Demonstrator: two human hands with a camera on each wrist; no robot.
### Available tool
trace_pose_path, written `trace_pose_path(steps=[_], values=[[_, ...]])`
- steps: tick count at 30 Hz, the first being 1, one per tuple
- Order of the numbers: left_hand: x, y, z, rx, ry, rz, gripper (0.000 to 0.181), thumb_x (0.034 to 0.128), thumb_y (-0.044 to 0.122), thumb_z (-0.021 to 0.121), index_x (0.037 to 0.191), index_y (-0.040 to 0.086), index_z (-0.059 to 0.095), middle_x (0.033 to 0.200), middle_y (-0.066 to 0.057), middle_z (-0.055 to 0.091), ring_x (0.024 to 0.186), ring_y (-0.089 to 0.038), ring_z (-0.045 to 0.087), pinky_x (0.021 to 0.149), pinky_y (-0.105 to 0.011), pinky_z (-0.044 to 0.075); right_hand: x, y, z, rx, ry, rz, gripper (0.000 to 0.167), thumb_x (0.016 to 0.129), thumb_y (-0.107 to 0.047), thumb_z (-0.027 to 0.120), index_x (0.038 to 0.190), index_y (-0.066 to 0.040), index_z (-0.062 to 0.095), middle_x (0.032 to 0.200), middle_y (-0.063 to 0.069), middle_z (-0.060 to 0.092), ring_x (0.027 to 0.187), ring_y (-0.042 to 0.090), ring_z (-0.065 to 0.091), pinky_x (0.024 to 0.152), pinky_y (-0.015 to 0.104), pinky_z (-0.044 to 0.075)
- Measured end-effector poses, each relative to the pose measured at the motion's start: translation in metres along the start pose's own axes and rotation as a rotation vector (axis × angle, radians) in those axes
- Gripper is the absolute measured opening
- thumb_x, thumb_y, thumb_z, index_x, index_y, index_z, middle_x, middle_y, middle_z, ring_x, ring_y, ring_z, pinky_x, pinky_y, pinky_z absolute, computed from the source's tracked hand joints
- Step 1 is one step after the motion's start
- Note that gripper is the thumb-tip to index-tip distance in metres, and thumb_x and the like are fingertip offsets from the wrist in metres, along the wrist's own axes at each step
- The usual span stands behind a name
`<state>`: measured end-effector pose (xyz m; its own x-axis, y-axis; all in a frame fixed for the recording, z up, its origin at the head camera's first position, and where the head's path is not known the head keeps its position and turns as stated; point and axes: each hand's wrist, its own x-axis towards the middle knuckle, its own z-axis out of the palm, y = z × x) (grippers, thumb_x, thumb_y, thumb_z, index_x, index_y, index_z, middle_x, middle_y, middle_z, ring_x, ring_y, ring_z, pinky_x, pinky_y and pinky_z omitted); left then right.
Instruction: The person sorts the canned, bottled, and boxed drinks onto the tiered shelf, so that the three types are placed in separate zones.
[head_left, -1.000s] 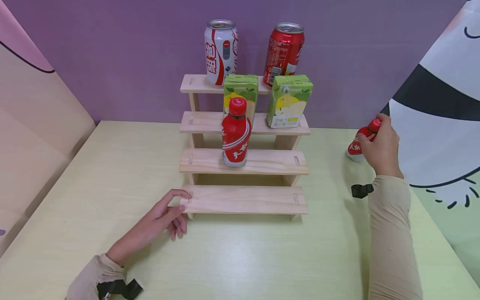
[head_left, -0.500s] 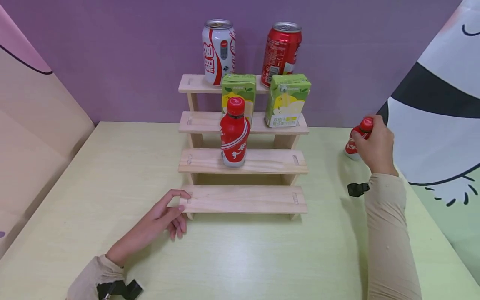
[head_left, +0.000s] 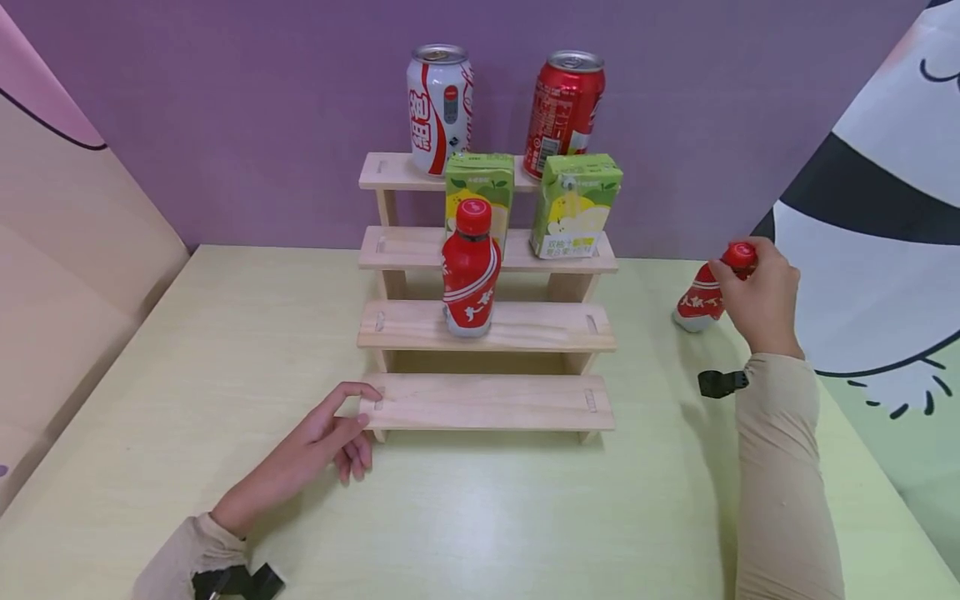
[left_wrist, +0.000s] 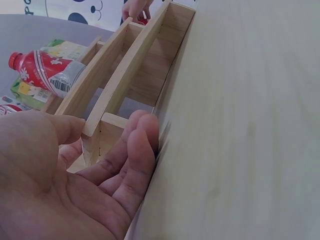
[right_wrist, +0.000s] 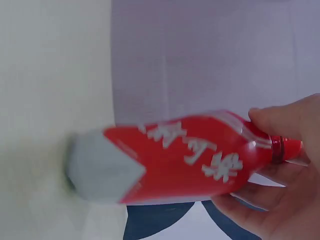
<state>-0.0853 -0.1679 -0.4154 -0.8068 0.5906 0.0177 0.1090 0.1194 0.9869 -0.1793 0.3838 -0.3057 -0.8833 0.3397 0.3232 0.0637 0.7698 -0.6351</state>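
Note:
A four-tier wooden step shelf (head_left: 487, 402) stands mid-table. My left hand (head_left: 303, 446) holds the left end of its lowest board, index finger on top and thumb at the front edge; the other fingers hang loosely below. At the right, my right hand (head_left: 765, 292) grips a small red plastic bottle (head_left: 703, 298) by its neck and shoulder, just under the red cap. In the head view this bottle leans, its base toward the left. The right wrist view shows its red label and pale base (right_wrist: 105, 167); whether the base touches the table is unclear.
A matching red bottle (head_left: 471, 279) stands on the second board from the bottom. Above it are two green juice cartons (head_left: 576, 208), then a white can (head_left: 438, 112) and a red can (head_left: 564, 112) on top. A purple backdrop (head_left: 300, 125) rises behind.
The bottle in my right hand has tilted further, its base swinging left and slightly nearer. My left hand stays on the shelf's end.

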Motion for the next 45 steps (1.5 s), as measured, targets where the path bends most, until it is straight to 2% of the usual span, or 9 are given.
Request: trace_pose_path(steps=[4,9,15,20,24,30,32,36,45], values=[[-0.001,0.001,0.0,0.005,0.005,-0.003,0.03,0.1095,0.023,0.041,0.138,0.017,0.036,0.077,-0.021,0.065,0.062,-0.03,0.063,0.052,-0.038,0.056,-0.002,-0.008,-0.003,0.014,-0.002,-0.023,0.059,0.101,-0.036,0.057,0.148,-0.005,0.039,0.144,0.021,0.05,0.124,0.04,0.05,0.101,0.056,0.047],[-0.001,0.001,0.001,0.008,0.01,-0.002,0.03,0.1094,0.023,0.041,0.138,0.016,0.036,0.078,-0.021,0.065,0.063,-0.03,0.064,0.052,-0.038,0.056,-0.009,-0.033,-0.008,0.041,0.041,-0.077,0.056,0.1,-0.035,0.059,0.147,-0.009,0.043,0.143,0.016,0.052,0.126,0.037,0.052,0.102,0.049,0.048],[-0.001,0.002,0.002,0.005,0.016,-0.009,0.029,0.1093,0.023,0.041,0.138,0.017,0.037,0.078,-0.021,0.065,0.063,-0.03,0.063,0.053,-0.038,0.056,-0.024,-0.069,-0.019,0.074,0.119,-0.177,0.052,0.097,-0.033,0.065,0.144,-0.016,0.05,0.14,0.009,0.057,0.123,0.032,0.058,0.103,0.037,0.048],[-0.002,0.002,0.001,0.002,0.012,-0.012,0.03,0.1094,0.023,0.041,0.138,0.017,0.036,0.078,-0.021,0.065,0.063,-0.031,0.063,0.052,-0.038,0.056,-0.041,-0.099,-0.025,0.1,0.159,-0.296,0.048,0.095,-0.029,0.069,0.138,-0.016,0.056,0.131,0.007,0.064,0.113,0.026,0.064,0.098,0.027,0.051],[-0.002,0.002,0.002,0.005,0.013,-0.012,0.03,0.1094,0.023,0.041,0.138,0.017,0.036,0.078,-0.022,0.065,0.063,-0.03,0.063,0.053,-0.038,0.056,-0.054,-0.118,-0.027,0.108,0.123,-0.368,0.046,0.093,-0.026,0.071,0.136,-0.013,0.058,0.127,0.008,0.066,0.107,0.025,0.067,0.094,0.024,0.052],[-0.001,0.002,0.001,0.008,0.013,-0.007,0.03,0.1093,0.022,0.041,0.138,0.016,0.036,0.078,-0.022,0.065,0.063,-0.031,0.064,0.053,-0.038,0.056,-0.069,-0.134,-0.028,0.155,0.034,-0.437,0.041,0.092,-0.021,0.073,0.13,-0.009,0.061,0.121,0.01,0.067,0.095,-0.004,0.063,0.087,0.013,0.05],[-0.001,0.003,0.002,0.008,0.013,-0.011,0.03,0.1093,0.023,0.041,0.138,0.016,0.036,0.078,-0.022,0.065,0.064,-0.031,0.064,0.053,-0.038,0.056,-0.072,-0.137,-0.028,0.164,0.014,-0.449,0.04,0.092,-0.02,0.073,0.129,-0.009,0.062,0.12,0.01,0.067,0.093,-0.009,0.06,0.085,0.01,0.049],[-0.001,0.004,0.002,0.011,0.013,-0.017,0.03,0.1093,0.023,0.041,0.138,0.017,0.036,0.078,-0.022,0.065,0.064,-0.031,0.064,0.053,-0.038,0.056,-0.078,-0.142,-0.028,0.163,-0.01,-0.484,0.039,0.092,-0.018,0.073,0.128,-0.008,0.062,0.118,0.01,0.068,0.093,-0.011,0.059,0.084,0.008,0.048],[-0.002,0.004,0.002,0.02,0.017,-0.019,0.03,0.1094,0.022,0.041,0.138,0.017,0.036,0.078,-0.021,0.065,0.064,-0.031,0.064,0.053,-0.038,0.056,-0.09,-0.157,-0.019,0.211,-0.028,-0.618,0.039,0.089,-0.006,0.075,0.126,-0.004,0.062,0.115,0.008,0.069,0.097,-0.008,0.061,0.087,0.01,0.048]])
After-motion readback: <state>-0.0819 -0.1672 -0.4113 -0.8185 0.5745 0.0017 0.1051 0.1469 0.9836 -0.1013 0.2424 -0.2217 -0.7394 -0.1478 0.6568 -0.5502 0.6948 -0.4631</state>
